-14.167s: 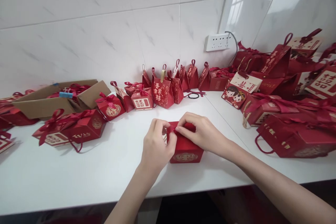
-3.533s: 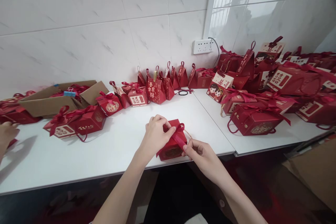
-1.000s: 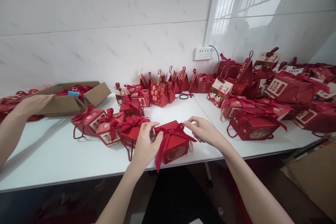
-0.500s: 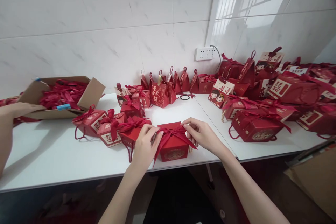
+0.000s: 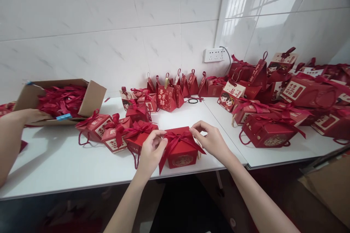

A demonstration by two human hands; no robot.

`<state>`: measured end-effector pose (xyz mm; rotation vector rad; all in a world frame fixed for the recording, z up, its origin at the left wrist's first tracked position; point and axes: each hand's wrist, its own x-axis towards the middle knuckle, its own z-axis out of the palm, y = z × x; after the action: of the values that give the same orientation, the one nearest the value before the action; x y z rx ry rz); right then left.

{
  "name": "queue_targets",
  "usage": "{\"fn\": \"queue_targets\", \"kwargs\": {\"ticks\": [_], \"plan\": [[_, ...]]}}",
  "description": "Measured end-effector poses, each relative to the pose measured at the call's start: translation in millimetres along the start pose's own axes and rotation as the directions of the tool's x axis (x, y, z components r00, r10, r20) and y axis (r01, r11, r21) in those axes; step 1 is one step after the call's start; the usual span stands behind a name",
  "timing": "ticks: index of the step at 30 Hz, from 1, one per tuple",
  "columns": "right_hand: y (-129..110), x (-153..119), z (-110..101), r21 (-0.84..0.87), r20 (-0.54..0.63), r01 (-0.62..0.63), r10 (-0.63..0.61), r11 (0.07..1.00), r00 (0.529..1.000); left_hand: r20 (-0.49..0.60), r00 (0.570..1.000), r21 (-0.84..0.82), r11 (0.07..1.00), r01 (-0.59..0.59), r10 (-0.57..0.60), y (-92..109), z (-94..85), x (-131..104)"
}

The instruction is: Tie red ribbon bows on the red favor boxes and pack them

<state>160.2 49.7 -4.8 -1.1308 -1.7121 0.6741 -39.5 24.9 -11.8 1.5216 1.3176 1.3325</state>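
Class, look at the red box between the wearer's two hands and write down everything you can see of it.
The red box looks like smooth card, with flat, angled faces and a round gold emblem on the front. A shiny red ribbon bow sits on top, its tails hanging on both sides; twisted pale cord shows at the right. Closed and upright, it stands near the white table's front edge. The left hand and right hand reach the bow's loops.
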Motion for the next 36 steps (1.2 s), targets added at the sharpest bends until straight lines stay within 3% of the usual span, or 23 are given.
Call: {"fn": "queue_targets", "kwargs": {"ticks": [3,8,13,24,32,36], "plan": [[3.0,0.1,1.5,0.017,-0.02,-0.05,0.05,0.999,0.999,-0.001,1.0,-0.025,0.999,0.028,-0.028,1.3,-1.2,1.1],[6.4,0.3,1.4,0.023,0.039,-0.101,0.101,0.995,0.994,0.023,0.999,-0.025,0.999,0.035,-0.034,0.6,-3.8,3.1],[8.1,-0.2,1.3,0.017,0.056,-0.108,0.107,0.994,0.993,0.022,0.999,-0.086,0.995,0.048,-0.046,2.1,-3.7,3.7],[5.6,-1.6,0.0,0.027,0.009,-0.067,0.067,0.997,0.998,-0.019,0.999,0.026,0.999,0.04,-0.04,11.5,2.3,8.8],[6.7,-2.1,1.0,0.039,-0.008,-0.025,0.025,0.999,1.0,-0.018,1.0,0.268,0.963,0.006,-0.001,13.5,3.6,14.6],[5.4,-2.9,1.6,0.053,-0.007,-0.029,0.029,0.998,1.0,-0.08,0.994,0.462,0.886,-0.033,0.079,15.7,8.7,12.9]]}}
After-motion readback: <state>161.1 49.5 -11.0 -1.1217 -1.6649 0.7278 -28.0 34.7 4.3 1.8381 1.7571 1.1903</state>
